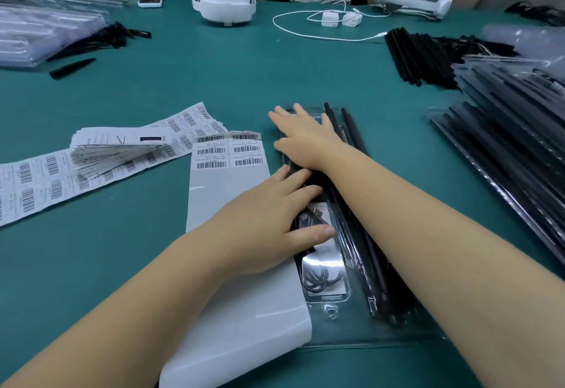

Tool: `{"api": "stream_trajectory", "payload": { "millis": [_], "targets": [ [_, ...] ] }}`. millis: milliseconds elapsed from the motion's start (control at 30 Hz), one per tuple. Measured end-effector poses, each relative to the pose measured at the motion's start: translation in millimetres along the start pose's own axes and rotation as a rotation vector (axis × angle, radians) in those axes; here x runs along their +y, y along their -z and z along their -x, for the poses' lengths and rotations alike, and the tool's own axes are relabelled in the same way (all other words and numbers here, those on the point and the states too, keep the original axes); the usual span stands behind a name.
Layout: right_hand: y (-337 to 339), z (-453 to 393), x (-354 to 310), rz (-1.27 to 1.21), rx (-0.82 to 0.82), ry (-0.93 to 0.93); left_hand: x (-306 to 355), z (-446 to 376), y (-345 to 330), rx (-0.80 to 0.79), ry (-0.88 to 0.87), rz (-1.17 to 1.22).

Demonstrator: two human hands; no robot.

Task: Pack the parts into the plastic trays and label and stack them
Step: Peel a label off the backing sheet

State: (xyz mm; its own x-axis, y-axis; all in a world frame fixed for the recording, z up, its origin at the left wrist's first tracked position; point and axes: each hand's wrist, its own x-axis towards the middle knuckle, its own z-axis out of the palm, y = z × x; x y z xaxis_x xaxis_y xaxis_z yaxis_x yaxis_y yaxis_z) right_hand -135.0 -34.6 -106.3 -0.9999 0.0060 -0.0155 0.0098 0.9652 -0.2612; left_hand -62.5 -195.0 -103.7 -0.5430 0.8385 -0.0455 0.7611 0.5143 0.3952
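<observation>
Table (214, 75): green surface. Near centre lies a clear plastic tray (333, 320) holding black rods, with a white label backing sheet (244, 311) just beside it on the left. Barcode label sheets (36, 179) lie spread at left. Stacked filled trays (513, 118) stand at right, loose black rods (419, 57) behind them. At far left, more clear trays (39, 32) and a phone (149, 0). Far centre: a white headset (224, 5), two white chargers (341, 19) and a cable (305, 34).
</observation>
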Motion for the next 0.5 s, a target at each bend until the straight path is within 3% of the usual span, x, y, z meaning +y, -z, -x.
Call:
{"api": "stream_trajectory", "payload": {
  "millis": [100, 167, 267, 367, 500],
  "targets": [
    [15, 20, -3, -0.449, 0.310, 0.026, -1, 1, -1, 0.012, 0.006, -0.019],
    [28, 39, -5, -0.351, 0.388, -0.079, -1, 2, -1, 0.032, 0.008, -0.018],
    [34, 96, -10, 0.008, 0.299, -0.048, -3, 3, -1, 0.040, 0.075, -0.003],
    [29, 177, -22, 0.130, 0.151, 0.015, -7, 3, 2, 0.020, 0.136, -0.001],
    [9, 242, -28, 0.379, 0.026, 0.057, -18, 2, 9, 0.013, 0.088, 0.104]
  ]
}}
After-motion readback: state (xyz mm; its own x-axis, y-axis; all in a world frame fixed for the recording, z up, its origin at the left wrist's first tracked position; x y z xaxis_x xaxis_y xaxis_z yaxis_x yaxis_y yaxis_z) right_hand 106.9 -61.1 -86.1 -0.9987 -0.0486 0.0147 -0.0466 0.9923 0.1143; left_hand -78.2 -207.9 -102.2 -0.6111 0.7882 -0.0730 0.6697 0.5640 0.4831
